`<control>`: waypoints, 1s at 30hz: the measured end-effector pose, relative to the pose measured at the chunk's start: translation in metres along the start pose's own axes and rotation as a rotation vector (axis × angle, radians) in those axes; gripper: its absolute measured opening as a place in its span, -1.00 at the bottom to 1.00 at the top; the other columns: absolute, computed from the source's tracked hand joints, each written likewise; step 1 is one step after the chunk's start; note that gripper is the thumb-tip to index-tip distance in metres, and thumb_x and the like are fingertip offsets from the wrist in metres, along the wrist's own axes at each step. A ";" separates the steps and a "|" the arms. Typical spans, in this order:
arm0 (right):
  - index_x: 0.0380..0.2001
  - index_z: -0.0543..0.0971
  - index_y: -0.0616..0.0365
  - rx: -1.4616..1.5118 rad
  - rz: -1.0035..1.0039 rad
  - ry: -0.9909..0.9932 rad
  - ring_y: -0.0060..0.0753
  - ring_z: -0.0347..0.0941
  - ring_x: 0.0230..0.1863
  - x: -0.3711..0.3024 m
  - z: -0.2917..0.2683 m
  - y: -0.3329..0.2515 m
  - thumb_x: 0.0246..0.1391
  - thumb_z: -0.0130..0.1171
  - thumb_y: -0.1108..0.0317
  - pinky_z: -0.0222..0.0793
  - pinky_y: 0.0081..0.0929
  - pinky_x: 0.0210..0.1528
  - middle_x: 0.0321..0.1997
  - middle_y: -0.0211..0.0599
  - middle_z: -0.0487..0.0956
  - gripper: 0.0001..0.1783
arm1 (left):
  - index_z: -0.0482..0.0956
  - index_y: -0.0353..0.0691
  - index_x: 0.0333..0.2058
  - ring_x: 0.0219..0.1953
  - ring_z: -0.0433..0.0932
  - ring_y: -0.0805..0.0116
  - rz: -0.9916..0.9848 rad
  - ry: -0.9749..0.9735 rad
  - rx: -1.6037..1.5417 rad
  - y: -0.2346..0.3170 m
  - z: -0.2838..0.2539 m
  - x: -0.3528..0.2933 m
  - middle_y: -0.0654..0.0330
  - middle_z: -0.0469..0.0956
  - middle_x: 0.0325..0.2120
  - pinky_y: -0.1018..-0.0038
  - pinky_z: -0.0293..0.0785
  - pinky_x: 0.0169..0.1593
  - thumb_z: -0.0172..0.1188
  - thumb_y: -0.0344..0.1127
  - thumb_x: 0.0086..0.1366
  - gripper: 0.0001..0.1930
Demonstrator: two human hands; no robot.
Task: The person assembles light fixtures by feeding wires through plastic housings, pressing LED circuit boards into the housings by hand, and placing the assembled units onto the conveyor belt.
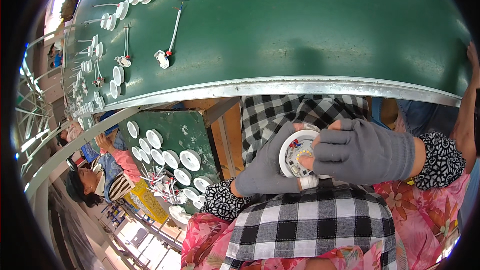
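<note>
Left hand (272,167) clamps white housing (284,156), lower centre; right hand (367,150) touches circuit board (298,168) already inside, grip unclear; wired connectors (162,59), upper left, unhoused.

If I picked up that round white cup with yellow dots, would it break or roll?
The round white cup might roll on edge: its rim looks circular. It's probably stiff, looking unbent while held. Its exposed yellow-dotted board could be fragile.

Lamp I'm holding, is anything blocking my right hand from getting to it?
Nothing visible: your right hand touches the lamp at its open face, while your left hand holds it from the left.
</note>
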State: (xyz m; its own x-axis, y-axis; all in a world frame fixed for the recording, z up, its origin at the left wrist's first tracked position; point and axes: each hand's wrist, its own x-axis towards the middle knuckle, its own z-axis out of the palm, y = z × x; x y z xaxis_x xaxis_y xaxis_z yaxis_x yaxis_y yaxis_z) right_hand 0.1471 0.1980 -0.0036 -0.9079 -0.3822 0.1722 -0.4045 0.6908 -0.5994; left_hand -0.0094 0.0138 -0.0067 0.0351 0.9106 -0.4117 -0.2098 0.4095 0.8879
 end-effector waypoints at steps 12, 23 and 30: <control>-0.23 0.50 -0.22 -0.122 0.124 0.135 -0.61 0.32 0.05 0.000 0.016 -0.003 -0.05 0.08 0.29 0.14 -0.33 0.28 -0.11 -0.74 0.43 -0.75 | 0.22 -0.29 0.15 0.04 0.47 0.35 0.058 0.093 0.118 -0.002 0.003 0.002 0.10 0.42 -0.01 0.43 0.43 0.09 0.49 -0.26 0.01 -0.21; -0.08 0.56 -0.07 0.636 0.217 0.025 -0.47 0.47 -0.18 0.005 -0.004 0.014 -0.16 0.32 0.33 0.43 -0.40 -0.15 -0.21 -0.49 0.57 -0.54 | 0.22 -0.31 0.17 -0.04 0.57 0.28 -0.034 -0.062 0.027 -0.015 -0.002 0.001 0.06 0.51 -0.08 0.40 0.48 0.03 0.46 -0.18 0.01 -0.19; -0.03 0.49 0.24 0.992 0.870 -0.167 -0.40 0.59 -0.37 0.010 -0.002 0.002 0.13 0.13 -0.10 0.47 -0.50 -0.32 -0.41 -0.22 0.60 -0.40 | 0.27 -0.31 0.16 0.03 0.52 0.30 0.094 -0.030 -0.109 -0.018 -0.001 0.006 0.05 0.51 -0.05 0.40 0.42 0.10 0.43 -0.28 -0.01 -0.24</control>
State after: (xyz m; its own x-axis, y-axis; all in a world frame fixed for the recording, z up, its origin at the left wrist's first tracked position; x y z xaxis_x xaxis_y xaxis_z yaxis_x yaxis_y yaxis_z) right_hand 0.1374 0.1965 -0.0013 -0.7751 -0.1666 -0.6095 0.6129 0.0365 -0.7893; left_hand -0.0066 0.0119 -0.0255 0.0388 0.9465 -0.3204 -0.3183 0.3157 0.8939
